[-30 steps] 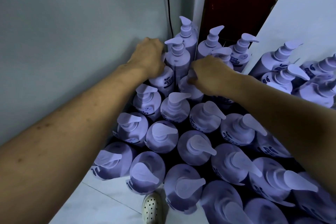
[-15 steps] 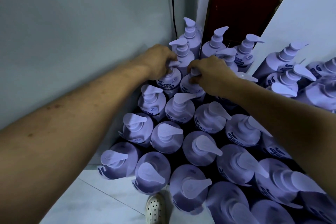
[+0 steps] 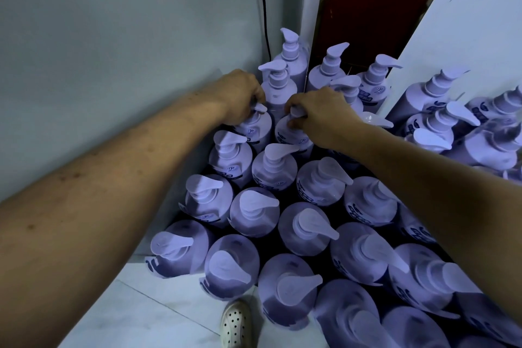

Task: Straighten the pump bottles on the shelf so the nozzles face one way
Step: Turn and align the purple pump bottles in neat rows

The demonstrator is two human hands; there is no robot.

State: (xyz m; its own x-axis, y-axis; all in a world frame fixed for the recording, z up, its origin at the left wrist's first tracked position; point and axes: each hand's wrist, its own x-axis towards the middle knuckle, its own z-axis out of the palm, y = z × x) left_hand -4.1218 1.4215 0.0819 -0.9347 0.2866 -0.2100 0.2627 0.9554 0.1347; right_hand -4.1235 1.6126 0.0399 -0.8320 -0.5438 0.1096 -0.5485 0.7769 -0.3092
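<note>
Several lilac pump bottles stand packed in rows along the wall, most nozzles pointing right. My left hand (image 3: pixel 241 99) is closed over the pump head of a bottle by the wall (image 3: pixel 255 128); only the nozzle tip shows past my fingers. My right hand (image 3: pixel 319 111) grips the pump head of the neighbouring bottle (image 3: pixel 285 135), its nozzle tip poking out to the left of my fingers. Behind them a taller bottle (image 3: pixel 278 87) has its nozzle turned left, and the corner bottle (image 3: pixel 291 51) points up and away.
A grey wall (image 3: pixel 113 51) closes the left side, with a black cable (image 3: pixel 264 8) running down the corner. A white panel (image 3: pixel 466 22) leans at the right, more bottles (image 3: pixel 440 121) beside it. A white perforated shoe (image 3: pixel 236 322) stands on the pale floor tiles below.
Both hands have come down and slightly nearer, from the taller bottles at the back onto the pump heads of two bottles one row closer. The view has shifted a little.
</note>
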